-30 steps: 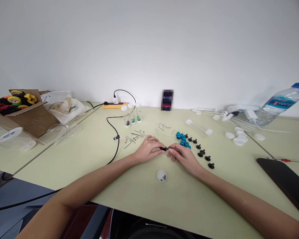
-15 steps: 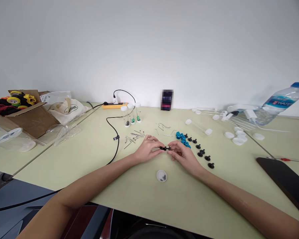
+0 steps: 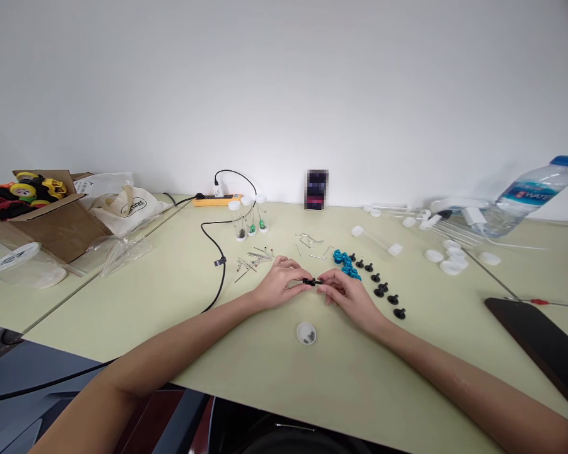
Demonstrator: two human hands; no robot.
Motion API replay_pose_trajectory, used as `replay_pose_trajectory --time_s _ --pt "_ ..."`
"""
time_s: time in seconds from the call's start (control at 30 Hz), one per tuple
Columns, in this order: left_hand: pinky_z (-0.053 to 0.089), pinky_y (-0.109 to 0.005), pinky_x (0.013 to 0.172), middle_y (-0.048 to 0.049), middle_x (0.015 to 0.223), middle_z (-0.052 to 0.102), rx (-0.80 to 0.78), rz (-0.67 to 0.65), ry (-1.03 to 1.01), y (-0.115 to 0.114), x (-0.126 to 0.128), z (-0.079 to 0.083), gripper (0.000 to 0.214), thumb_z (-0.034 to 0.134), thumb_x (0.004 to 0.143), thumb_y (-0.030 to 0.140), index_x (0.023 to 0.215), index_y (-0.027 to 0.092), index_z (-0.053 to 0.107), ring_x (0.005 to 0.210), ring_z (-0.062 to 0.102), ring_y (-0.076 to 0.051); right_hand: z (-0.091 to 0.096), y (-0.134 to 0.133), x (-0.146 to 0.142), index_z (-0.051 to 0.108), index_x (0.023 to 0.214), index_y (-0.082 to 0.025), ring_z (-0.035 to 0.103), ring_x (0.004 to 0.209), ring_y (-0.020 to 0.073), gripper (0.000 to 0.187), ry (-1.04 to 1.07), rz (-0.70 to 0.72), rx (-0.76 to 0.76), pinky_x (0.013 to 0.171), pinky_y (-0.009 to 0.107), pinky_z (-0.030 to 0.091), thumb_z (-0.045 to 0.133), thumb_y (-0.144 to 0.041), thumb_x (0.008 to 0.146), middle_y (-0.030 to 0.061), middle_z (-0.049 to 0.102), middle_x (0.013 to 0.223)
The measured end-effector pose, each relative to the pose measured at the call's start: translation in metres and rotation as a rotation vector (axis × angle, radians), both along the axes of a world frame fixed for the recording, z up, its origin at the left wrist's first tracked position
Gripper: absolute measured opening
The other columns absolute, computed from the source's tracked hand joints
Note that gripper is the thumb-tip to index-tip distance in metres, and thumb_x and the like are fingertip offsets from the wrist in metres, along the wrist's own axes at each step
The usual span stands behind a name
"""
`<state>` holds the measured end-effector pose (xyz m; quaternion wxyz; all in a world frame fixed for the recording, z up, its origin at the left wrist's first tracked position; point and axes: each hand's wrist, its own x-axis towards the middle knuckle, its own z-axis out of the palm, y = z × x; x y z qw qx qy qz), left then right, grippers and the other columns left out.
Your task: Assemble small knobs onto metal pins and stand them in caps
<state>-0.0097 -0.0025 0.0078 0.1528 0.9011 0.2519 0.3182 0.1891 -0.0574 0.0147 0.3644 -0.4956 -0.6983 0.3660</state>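
Observation:
Between the fingertips of both hands lies a small black part (image 3: 312, 282), slim in the middle, with a wider end at the right. My left hand (image 3: 282, 284) pinches its left end, and my right hand (image 3: 344, 295) grips the right end between thumb and fingers. The fingers cover much of it. Just beyond my right hand sit several blue knobbed pieces (image 3: 344, 260). A row of black disc-based pieces with short stems (image 3: 381, 289) runs to the right of them. Nearer to me, a white cap (image 3: 306, 333) holds a few tiny dark bits.
Loose metal pins (image 3: 253, 261) and bent hex keys (image 3: 309, 239) lie behind my hands. Clear tubes (image 3: 250, 217) stand near an orange power strip (image 3: 218, 200). At left is a cardboard box (image 3: 61, 230); at right, a water bottle (image 3: 525, 202), white caps (image 3: 449, 265) and a dark phone-like slab (image 3: 539, 347).
Both hands stay in nearly the same place, still holding the black part. The wider right end shows a little less between the fingers. The whole view has shifted very slightly.

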Motion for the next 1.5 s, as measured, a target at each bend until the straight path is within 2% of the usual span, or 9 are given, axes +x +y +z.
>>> replay_pose_trajectory --time_s 0.2,0.4,0.7,1.13,1.37,1.5 --pt "0.030 -0.033 0.090 -0.0001 0.094 0.065 -0.001 0.007 0.021 -0.0007 0.0002 0.0009 0.023 0.044 0.086 0.037 0.096 0.024 0.060 0.088 0.052 -0.015 0.0013 -0.0006 -0.0002 0.050 0.091 -0.021 0.055 0.061 0.0131 0.022 -0.009 0.007 -0.004 0.063 0.028 0.043 0.045 -0.041 0.083 -0.0009 0.057 0.072" --pt "0.031 -0.033 0.089 0.0003 0.091 0.066 0.000 0.026 -0.003 -0.0009 0.0010 0.0014 0.022 0.046 0.085 0.037 0.096 0.024 0.060 0.087 0.053 -0.015 0.0010 -0.0005 -0.0005 0.048 0.100 -0.024 0.055 0.059 0.0123 0.023 -0.002 -0.003 0.042 0.062 0.030 0.045 0.045 -0.039 0.083 0.0004 0.055 0.083" --pt "0.031 -0.032 0.089 0.0006 0.093 0.065 0.010 0.014 0.028 -0.0011 0.0008 0.0014 0.022 0.045 0.086 0.037 0.094 0.024 0.060 0.088 0.052 -0.014 0.0030 -0.0012 0.0000 0.051 0.092 -0.021 0.056 0.061 0.0139 0.023 -0.032 0.001 0.012 0.063 0.029 0.044 0.044 -0.041 0.084 0.0007 0.060 0.074" --pt "0.031 -0.032 0.089 0.0000 0.092 0.065 0.018 0.000 0.037 -0.0009 -0.0001 0.0017 0.021 0.046 0.086 0.036 0.095 0.024 0.061 0.089 0.052 -0.014 0.0072 -0.0025 -0.0025 0.054 0.086 -0.020 0.055 0.060 0.0137 0.030 -0.087 0.028 0.026 0.059 0.028 0.043 0.035 -0.044 0.087 0.0025 0.063 0.078" --pt "0.033 -0.033 0.087 -0.0014 0.090 0.065 0.030 0.032 0.019 -0.0006 -0.0002 0.0008 0.023 0.045 0.085 0.037 0.096 0.024 0.061 0.088 0.053 -0.015 0.0070 -0.0033 -0.0027 0.048 0.101 -0.022 0.055 0.061 0.0144 0.032 -0.074 0.012 0.041 0.061 0.030 0.045 0.033 -0.046 0.088 0.0023 0.062 0.078" --pt "0.032 -0.033 0.088 -0.0003 0.091 0.066 0.022 0.022 0.030 -0.0009 0.0003 0.0016 0.023 0.045 0.086 0.037 0.096 0.024 0.061 0.087 0.053 -0.015 0.0089 -0.0040 -0.0025 0.051 0.094 -0.021 0.055 0.061 0.0140 0.031 -0.066 0.011 0.060 0.061 0.028 0.043 0.033 -0.046 0.088 0.0023 0.062 0.078"
